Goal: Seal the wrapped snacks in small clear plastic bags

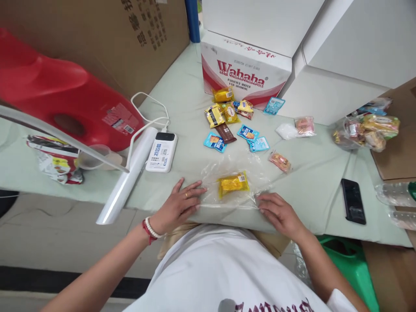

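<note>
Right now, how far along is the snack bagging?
Done: one yellow snack lies inside the clear bag. In hand: left hand and right hand press flat on the bag's near edge. Left: loose snacks lie beyond it, unbagged.
</note>
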Demonstrator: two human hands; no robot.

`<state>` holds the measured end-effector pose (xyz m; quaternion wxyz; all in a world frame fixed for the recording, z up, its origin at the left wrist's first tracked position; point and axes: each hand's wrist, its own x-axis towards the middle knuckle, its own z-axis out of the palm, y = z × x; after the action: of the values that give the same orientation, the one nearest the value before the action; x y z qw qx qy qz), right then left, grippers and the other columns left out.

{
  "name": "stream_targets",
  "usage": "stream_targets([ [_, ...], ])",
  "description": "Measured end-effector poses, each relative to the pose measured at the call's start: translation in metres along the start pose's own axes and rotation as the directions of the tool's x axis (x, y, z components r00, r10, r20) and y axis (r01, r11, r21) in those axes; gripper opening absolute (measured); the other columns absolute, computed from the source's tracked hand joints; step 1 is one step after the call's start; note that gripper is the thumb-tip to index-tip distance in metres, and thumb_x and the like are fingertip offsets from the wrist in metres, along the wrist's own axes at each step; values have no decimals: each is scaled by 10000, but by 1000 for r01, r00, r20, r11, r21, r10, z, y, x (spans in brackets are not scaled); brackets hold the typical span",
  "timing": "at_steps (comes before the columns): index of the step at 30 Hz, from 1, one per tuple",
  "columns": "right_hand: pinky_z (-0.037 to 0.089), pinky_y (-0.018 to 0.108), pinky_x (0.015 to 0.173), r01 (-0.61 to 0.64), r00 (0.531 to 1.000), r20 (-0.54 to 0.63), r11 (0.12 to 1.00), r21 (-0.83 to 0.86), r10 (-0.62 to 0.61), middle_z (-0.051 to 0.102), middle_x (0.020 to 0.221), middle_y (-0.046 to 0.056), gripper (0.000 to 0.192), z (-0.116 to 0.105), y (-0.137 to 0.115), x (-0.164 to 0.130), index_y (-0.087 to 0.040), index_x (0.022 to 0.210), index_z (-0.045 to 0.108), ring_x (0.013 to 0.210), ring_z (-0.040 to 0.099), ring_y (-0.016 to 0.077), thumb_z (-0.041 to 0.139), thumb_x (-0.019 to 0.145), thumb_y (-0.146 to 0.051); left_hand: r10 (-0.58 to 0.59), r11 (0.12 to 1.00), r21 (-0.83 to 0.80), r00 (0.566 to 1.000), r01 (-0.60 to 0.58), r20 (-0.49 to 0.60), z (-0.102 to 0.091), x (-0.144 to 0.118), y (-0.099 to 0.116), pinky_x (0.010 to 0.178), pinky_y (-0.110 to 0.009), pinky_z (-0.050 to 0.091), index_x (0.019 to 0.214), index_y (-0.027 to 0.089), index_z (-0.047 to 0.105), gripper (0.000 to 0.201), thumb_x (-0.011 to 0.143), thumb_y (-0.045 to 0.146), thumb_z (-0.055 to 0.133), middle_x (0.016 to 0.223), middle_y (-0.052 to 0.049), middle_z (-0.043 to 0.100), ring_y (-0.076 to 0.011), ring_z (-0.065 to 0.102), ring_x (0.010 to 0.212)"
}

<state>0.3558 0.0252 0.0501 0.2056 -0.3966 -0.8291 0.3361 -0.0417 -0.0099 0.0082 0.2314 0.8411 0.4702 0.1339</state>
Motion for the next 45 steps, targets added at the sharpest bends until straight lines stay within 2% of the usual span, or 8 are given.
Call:
stream_targets([
  [8,439,290,612,-344,939,58,931,119,339,680,751,25,346,-24,23,76,-217,996,730,646,590,175,545,993,-509,-365,930,-41,909,364,-203,-1,57,1,1128,-504,406,889,199,656,415,1059,365,316,955,-101,762,-240,698,999],
  [12,360,271,601,-460,870,101,867,-191,483,652,703,17,247,-22,41,101,-200,929,726,627,554,165,568,953,-388,-488,846,80,825,528,-283,3,80,11,906,-497,452,815,194,677,367,1013,372,425,890,-126,710,-323,646,993],
  [18,455,395,936,-132,991,-88,883,-450,103,730,1134,145,412,-38,19,145,-179,1215,736,1063,626,297,532,1009,-472,-551,808,0,756,589,-352,9,91,11,870,-466,438,771,204,705,251,929,370,601,986,-131,655,-339,577,1082],
  [22,466,408,981,-77,981,143,935,-345,134,714,1269,156,580,-25,-3,196,-160,1398,623,1175,613,320,603,976,-558,-525,831,-44,754,555,-395,12,94,6,921,-469,442,819,205,694,146,893,322,646,1209,-138,646,-349,525,1223],
  [26,461,294,752,-203,851,400,916,-347,340,761,995,104,351,-10,-6,227,-148,1102,751,889,661,235,723,909,-440,-502,846,-38,770,532,-394,12,97,5,980,-493,432,1253,187,649,411,875,342,688,1319,-157,634,-354,517,1255],
  [32,432,276,728,115,947,317,980,-164,-58,694,830,17,192,-8,-21,200,-184,1035,756,758,574,161,579,982,-235,-529,835,-13,795,551,-297,8,105,5,919,-484,412,1230,214,688,377,911,413,663,1129,-130,677,-358,551,1137],
  [37,440,308,701,483,856,407,772,-414,-318,653,849,70,226,16,-47,139,-210,1110,739,872,541,221,540,1014,-158,-522,847,-90,788,524,-325,4,105,2,890,-438,397,872,228,681,122,918,325,621,1025,-86,680,-316,568,1086],
  [45,566,393,978,300,950,20,898,-322,-310,609,1411,155,705,76,-23,84,-226,1675,162,1259,615,247,418,1032,-90,-554,827,-326,765,458,-330,-3,94,-7,681,-317,344,807,234,507,81,869,221,557,715,9,588,-193,545,691],
])
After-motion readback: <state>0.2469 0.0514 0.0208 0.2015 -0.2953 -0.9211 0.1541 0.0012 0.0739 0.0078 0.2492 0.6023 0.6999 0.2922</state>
